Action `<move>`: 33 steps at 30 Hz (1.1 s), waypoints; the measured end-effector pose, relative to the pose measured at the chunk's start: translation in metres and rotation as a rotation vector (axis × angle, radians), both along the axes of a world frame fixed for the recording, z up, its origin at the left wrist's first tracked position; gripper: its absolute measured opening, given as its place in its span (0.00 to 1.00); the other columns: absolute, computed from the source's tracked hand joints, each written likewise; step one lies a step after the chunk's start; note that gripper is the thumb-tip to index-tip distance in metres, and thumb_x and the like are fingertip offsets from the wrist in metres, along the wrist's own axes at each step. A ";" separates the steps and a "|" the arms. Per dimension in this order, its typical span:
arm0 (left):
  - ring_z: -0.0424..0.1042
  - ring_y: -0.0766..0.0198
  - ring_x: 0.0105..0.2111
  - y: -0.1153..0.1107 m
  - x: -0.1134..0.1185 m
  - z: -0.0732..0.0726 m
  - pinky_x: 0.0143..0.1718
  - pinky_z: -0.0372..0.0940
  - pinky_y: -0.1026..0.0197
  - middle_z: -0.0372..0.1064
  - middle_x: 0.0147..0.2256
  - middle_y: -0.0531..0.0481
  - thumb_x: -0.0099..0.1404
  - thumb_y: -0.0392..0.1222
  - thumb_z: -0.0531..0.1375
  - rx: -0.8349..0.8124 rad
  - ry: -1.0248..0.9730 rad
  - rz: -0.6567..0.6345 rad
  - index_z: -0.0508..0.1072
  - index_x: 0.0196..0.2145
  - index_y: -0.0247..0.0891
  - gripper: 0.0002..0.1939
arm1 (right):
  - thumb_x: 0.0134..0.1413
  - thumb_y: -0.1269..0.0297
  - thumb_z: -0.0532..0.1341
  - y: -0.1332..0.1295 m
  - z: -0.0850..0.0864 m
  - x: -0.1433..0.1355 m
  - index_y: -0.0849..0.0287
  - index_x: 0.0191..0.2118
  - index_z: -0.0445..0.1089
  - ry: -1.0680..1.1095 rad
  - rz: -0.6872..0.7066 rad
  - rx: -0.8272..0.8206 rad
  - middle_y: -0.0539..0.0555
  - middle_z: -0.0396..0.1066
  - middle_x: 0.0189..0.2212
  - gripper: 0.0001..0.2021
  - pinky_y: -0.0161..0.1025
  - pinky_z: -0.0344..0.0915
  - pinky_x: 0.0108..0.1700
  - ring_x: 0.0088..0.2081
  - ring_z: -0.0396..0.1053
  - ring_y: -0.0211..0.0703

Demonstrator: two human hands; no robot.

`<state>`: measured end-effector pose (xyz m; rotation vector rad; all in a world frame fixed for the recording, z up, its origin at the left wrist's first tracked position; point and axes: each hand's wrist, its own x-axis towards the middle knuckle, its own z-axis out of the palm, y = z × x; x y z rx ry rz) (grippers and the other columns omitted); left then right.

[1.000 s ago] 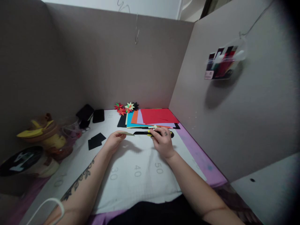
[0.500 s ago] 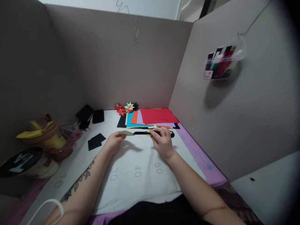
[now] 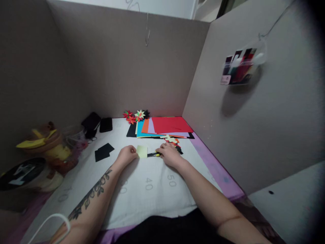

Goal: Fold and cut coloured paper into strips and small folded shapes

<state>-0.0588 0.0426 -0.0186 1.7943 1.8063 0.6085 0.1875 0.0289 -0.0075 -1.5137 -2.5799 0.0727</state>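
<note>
Pale square (image 3: 142, 151), apparently still whole, on the mat (image 3: 157, 200). Left hand (image 3: 126, 155): fingertips at its left edge, pinch uncertain. Right hand (image 3: 169, 154): fingers wrapped round the cutter (image 3: 152, 154), blade rightward. Far: stars (image 3: 139, 115), seemingly complete.

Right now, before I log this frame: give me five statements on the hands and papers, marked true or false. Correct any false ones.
1. The left hand is at the left edge of the pale green square. True.
2. The right hand is on a pair of scissors. False: it is on a black-and-yellow cutter.
3. The red sheet lies on top of the stack of coloured sheets. True.
4. The two black paper pieces lie to the right of the right hand. False: they lie to the left of the left hand.
5. The folded paper stars are near the back wall. True.
</note>
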 end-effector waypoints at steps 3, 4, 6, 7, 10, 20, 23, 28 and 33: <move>0.68 0.62 0.29 -0.001 0.000 0.000 0.27 0.58 0.64 0.70 0.30 0.50 0.51 0.38 0.58 0.094 0.186 -0.016 0.71 0.39 0.39 0.15 | 0.53 0.69 0.58 -0.002 0.003 -0.004 0.52 0.45 0.71 -0.048 0.010 -0.007 0.55 0.68 0.41 0.13 0.44 0.48 0.49 0.46 0.58 0.47; 0.69 0.61 0.32 -0.001 0.001 0.000 0.30 0.60 0.63 0.71 0.34 0.49 0.52 0.36 0.57 0.151 0.210 -0.072 0.71 0.42 0.39 0.17 | 0.54 0.69 0.58 -0.002 0.004 -0.005 0.52 0.45 0.71 -0.059 0.011 -0.009 0.56 0.68 0.41 0.13 0.44 0.48 0.49 0.46 0.58 0.48; 0.68 0.59 0.39 0.000 0.000 -0.002 0.39 0.62 0.61 0.70 0.41 0.47 0.54 0.32 0.55 0.276 0.226 -0.273 0.73 0.42 0.41 0.18 | 0.55 0.68 0.57 -0.002 0.005 -0.005 0.52 0.45 0.71 -0.079 0.014 -0.014 0.56 0.68 0.41 0.12 0.44 0.47 0.50 0.47 0.58 0.48; 0.67 0.59 0.43 0.001 0.000 -0.004 0.44 0.61 0.60 0.70 0.43 0.48 0.55 0.30 0.53 0.325 0.225 -0.389 0.75 0.41 0.43 0.19 | 0.55 0.68 0.57 -0.002 0.006 -0.006 0.52 0.45 0.71 -0.087 0.015 -0.017 0.56 0.68 0.41 0.12 0.44 0.46 0.51 0.47 0.58 0.48; 0.66 0.59 0.46 0.005 -0.002 -0.007 0.49 0.59 0.59 0.72 0.44 0.50 0.57 0.27 0.51 0.364 0.233 -0.610 0.78 0.38 0.45 0.21 | 0.55 0.69 0.56 -0.005 0.008 -0.006 0.52 0.45 0.70 -0.109 0.009 -0.030 0.56 0.68 0.41 0.13 0.44 0.44 0.53 0.46 0.60 0.47; 0.68 0.64 0.35 0.008 -0.001 -0.006 0.38 0.60 0.63 0.66 0.38 0.48 0.66 0.47 0.51 0.290 0.270 -0.581 0.77 0.44 0.47 0.16 | 0.56 0.66 0.56 -0.020 0.011 -0.006 0.52 0.49 0.68 -0.146 0.028 -0.071 0.57 0.66 0.40 0.15 0.38 0.53 0.43 0.43 0.62 0.47; 0.67 0.65 0.32 0.012 0.002 -0.006 0.34 0.59 0.64 0.64 0.35 0.49 0.67 0.51 0.49 0.247 0.341 -0.532 0.74 0.47 0.52 0.17 | 0.56 0.67 0.55 -0.020 0.011 -0.008 0.52 0.50 0.68 -0.131 0.021 -0.087 0.56 0.66 0.40 0.16 0.38 0.54 0.42 0.42 0.62 0.46; 0.67 0.63 0.31 0.011 0.008 -0.002 0.30 0.55 0.63 0.63 0.32 0.50 0.67 0.51 0.47 0.207 0.479 -0.497 0.70 0.51 0.55 0.19 | 0.55 0.68 0.55 -0.021 0.010 -0.016 0.54 0.48 0.69 -0.122 0.003 -0.107 0.57 0.65 0.40 0.15 0.38 0.55 0.42 0.43 0.61 0.47; 0.67 0.62 0.31 0.007 0.013 -0.001 0.29 0.55 0.63 0.63 0.33 0.49 0.67 0.50 0.46 0.198 0.549 -0.469 0.68 0.52 0.53 0.19 | 0.54 0.70 0.54 -0.024 0.011 -0.024 0.56 0.45 0.70 -0.125 -0.014 -0.109 0.58 0.65 0.40 0.14 0.38 0.55 0.42 0.42 0.61 0.47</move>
